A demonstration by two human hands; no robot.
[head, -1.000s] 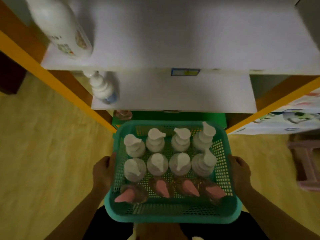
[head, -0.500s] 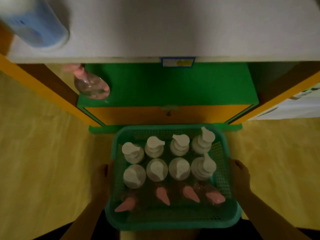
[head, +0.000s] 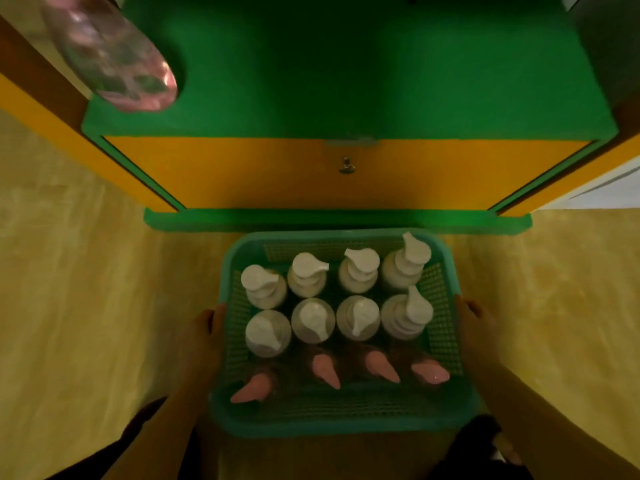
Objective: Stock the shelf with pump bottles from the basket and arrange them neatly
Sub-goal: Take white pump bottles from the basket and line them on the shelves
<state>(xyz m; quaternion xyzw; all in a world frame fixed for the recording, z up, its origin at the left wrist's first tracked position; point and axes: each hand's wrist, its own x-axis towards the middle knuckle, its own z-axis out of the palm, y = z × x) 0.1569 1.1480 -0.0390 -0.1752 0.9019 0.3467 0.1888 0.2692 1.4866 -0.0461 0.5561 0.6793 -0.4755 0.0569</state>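
Between the left hand (head: 202, 337) and right hand (head: 478, 327), whose fingers (head: 217, 315) clasp its side rims, is the basket (head: 346, 422). Its 12 pump bottles (head: 313, 322) stand upright, just inward of both hands equally. Ahead lies the green shelf (head: 346, 81), with 1 pink bottle (head: 114, 60) at its left.

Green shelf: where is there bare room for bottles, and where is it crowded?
The green shelf board is bare from the clear pink-tinted bottle at its left end across to the right side. The teal mesh basket is crowded: twelve pump bottles fill it, leaving only a bare strip along the near wall.
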